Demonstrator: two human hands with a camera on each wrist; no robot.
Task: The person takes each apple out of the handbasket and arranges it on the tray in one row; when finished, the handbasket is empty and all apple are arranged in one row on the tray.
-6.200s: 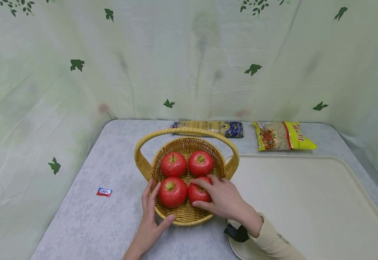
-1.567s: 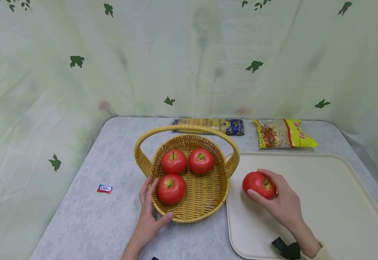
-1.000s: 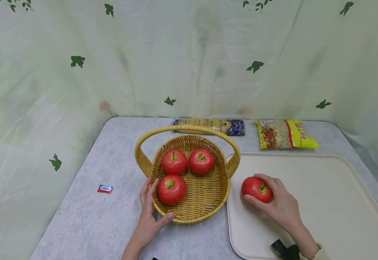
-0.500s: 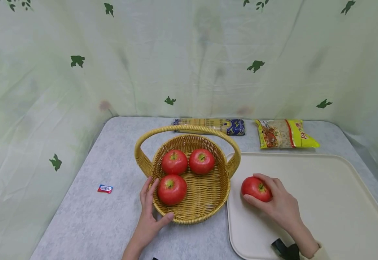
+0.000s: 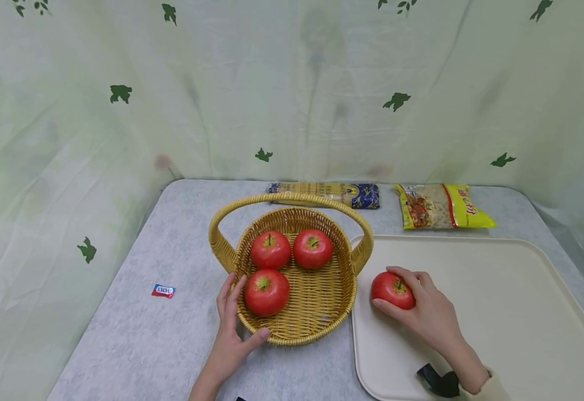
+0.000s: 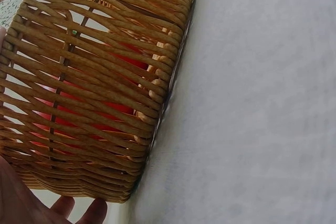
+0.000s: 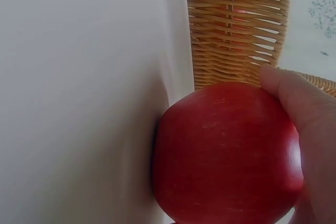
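In the head view, my right hand (image 5: 429,314) holds a red apple (image 5: 392,289) at the left part of the beige tray (image 5: 472,278). From the right wrist, the apple (image 7: 226,156) appears to touch the tray surface, thumb along its side. Left of the tray stands a round wicker basket (image 5: 322,301) with a tall arched handle (image 5: 292,197). Inside it sit three apples: one at back left (image 5: 270,250), one at back right (image 5: 313,249) and one in front (image 5: 267,293). My left hand (image 5: 229,342) touches the basket's front left rim, its fingers spread and fairly straight.
A packet of noodles (image 5: 362,196) lies behind the basket, and a yellow food bag (image 5: 444,207) lies behind the tray. On the left of the grey table (image 5: 121,334) is a small red and blue wrapper (image 5: 163,291). A printed curtain (image 5: 292,100) surrounds the table.
The front right apple has left the basket in my right hand and come down onto the tray. Lately that hand has shifted slightly left. My left hand keeps its place at the basket.
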